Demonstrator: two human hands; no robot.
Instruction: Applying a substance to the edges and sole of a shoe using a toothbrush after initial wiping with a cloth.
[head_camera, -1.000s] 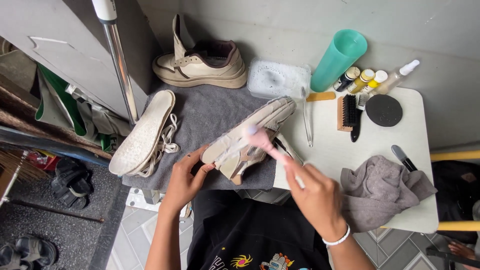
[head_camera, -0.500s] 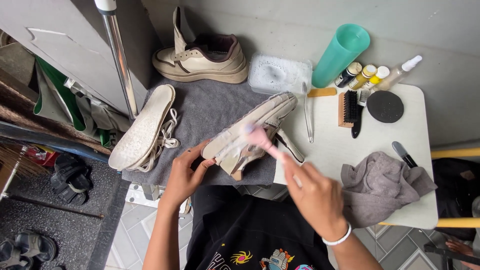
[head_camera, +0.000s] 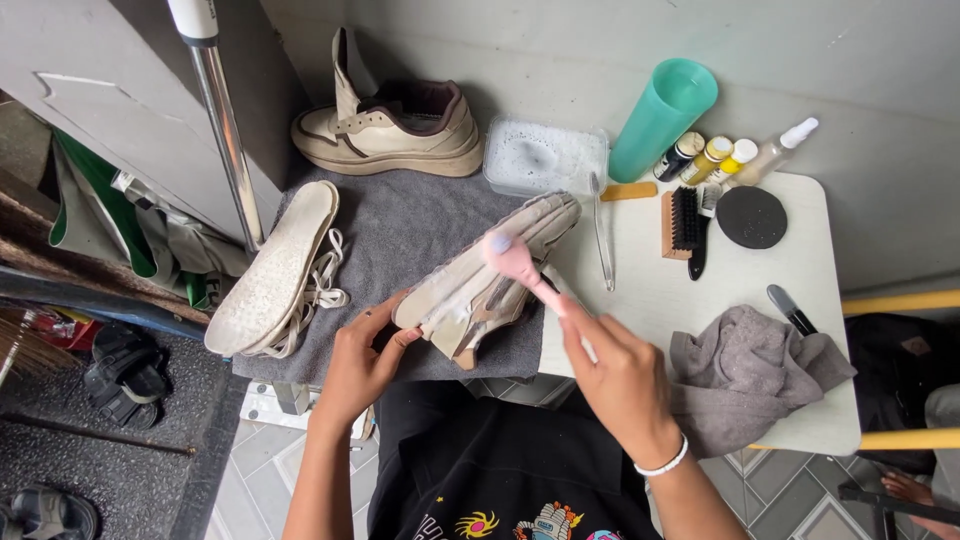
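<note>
My left hand (head_camera: 365, 365) grips the heel end of a cream sneaker (head_camera: 490, 275) that lies tilted on its side over a grey towel (head_camera: 400, 235). My right hand (head_camera: 620, 375) holds a pink-handled brush (head_camera: 520, 265), its head pressed against the sneaker's side. The sneaker's surface looks wet and soapy. A second cream sneaker (head_camera: 395, 130) stands upright at the far edge of the towel.
Insoles and white laces (head_camera: 285, 275) lie at the towel's left. On the white table (head_camera: 800, 270): a soapy water tub (head_camera: 545, 155), teal cup (head_camera: 660, 115), small bottles (head_camera: 725, 155), wooden brush (head_camera: 680, 220), black round pad (head_camera: 752, 217), grey cloth (head_camera: 750, 375). A metal pole (head_camera: 225, 130) stands left.
The brush head has shifted slightly along the sneaker's side in a scrubbing stroke. My left hand keeps its grip on the heel end.
</note>
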